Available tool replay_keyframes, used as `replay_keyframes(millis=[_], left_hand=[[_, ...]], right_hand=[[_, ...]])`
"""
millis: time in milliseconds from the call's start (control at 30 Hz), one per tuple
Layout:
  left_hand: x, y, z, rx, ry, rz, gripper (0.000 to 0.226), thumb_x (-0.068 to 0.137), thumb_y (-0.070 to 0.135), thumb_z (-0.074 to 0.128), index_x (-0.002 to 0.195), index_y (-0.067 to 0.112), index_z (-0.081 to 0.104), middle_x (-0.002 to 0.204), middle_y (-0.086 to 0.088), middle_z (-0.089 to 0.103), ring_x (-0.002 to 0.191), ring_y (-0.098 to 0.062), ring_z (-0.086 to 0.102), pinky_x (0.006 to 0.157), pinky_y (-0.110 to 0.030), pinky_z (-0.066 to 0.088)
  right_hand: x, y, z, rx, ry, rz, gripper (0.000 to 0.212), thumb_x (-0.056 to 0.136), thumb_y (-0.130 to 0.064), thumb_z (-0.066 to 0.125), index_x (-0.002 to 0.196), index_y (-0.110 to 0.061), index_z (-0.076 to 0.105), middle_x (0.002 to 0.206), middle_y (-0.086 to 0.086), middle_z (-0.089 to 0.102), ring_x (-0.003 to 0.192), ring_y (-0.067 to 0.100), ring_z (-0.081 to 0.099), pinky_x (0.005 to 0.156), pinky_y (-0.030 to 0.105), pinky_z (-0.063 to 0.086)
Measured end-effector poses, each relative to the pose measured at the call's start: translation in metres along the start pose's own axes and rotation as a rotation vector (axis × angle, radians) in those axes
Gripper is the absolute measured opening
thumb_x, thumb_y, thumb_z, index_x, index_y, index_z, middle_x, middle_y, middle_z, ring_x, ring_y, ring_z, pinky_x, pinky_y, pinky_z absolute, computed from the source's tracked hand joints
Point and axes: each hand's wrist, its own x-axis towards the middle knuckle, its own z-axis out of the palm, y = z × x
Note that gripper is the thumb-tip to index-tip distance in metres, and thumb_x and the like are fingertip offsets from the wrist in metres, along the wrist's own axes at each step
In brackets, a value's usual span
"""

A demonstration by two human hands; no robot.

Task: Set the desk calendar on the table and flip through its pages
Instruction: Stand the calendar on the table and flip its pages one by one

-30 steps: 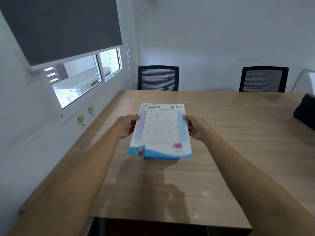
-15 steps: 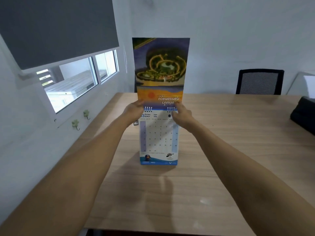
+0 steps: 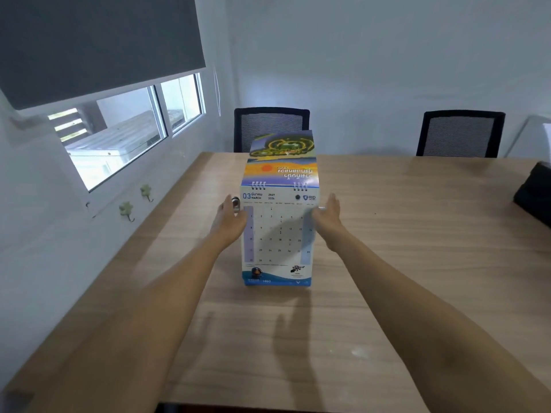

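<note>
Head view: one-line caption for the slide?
Desk calendar stands on the wooden table showing March, flipped page falling back; left hand and right hand open beside it.

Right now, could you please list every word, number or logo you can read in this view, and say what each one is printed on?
"03" and "MARCH": header of the desk calendar's front page.
"2026", under a blurred "2569": same header.
"RID", beside a shield logo: header, right side.
Day numbers, up to 31: the grid.
"1460": blue strip at the bottom.
Thai script on the header and on the flipped-over page: too blurred to read.
Weekday names and footer print: too small.
</note>
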Motion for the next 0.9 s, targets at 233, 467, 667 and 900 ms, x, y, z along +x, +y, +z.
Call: replay_keyframes(millis=[233,467,667,900], left_hand=[[-0.018,-0.014,0.021,-0.153,-0.198,-0.042,0.042,0.098,0.012,0.032,0.139,0.015,0.042,0.14,-0.007,0.052,0.111,-0.017,0.048,0.085,-0.031,0.038],[-0.018,-0.013,0.019,-0.165,-0.205,-0.114,0.033,0.097,0.012,0.031,0.122,0.016,0.051,0.113,-0.002,0.055,0.099,-0.018,0.054,0.079,-0.03,0.043],[-0.014,-0.023,0.004,-0.014,-0.08,-0.146,0.019,0.082,0.02,0.044,0.067,0.012,0.051,0.074,-0.008,0.059,0.068,-0.023,0.056,0.064,-0.03,0.045],[-0.018,-0.021,-0.018,-0.173,0.072,-0.186,0.018,0.079,0.011,0.067,0.063,0.016,0.06,0.079,-0.006,0.066,0.075,-0.021,0.065,0.072,-0.032,0.058]], right_hand=[[-0.006,0.03,0.008,0.146,-0.247,0.181,0.052,0.083,0.002,0.03,0.133,-0.007,0.041,0.109,0.005,0.053,0.097,0.021,0.048,0.071,0.027,0.04],[-0.024,0.024,0.007,0.107,-0.251,0.122,0.028,0.087,-0.004,0.032,0.111,-0.013,0.043,0.086,-0.003,0.049,0.081,0.016,0.045,0.061,0.025,0.035],[-0.03,0.018,0.008,-0.01,-0.174,0.095,0.023,0.09,-0.008,0.036,0.106,-0.004,0.053,0.102,0.01,0.057,0.085,0.018,0.051,0.076,0.033,0.041],[-0.027,0.02,-0.013,0.095,0.099,0.108,0.02,0.083,-0.02,0.066,0.067,-0.016,0.054,0.085,0.006,0.061,0.08,0.025,0.056,0.073,0.039,0.051]])
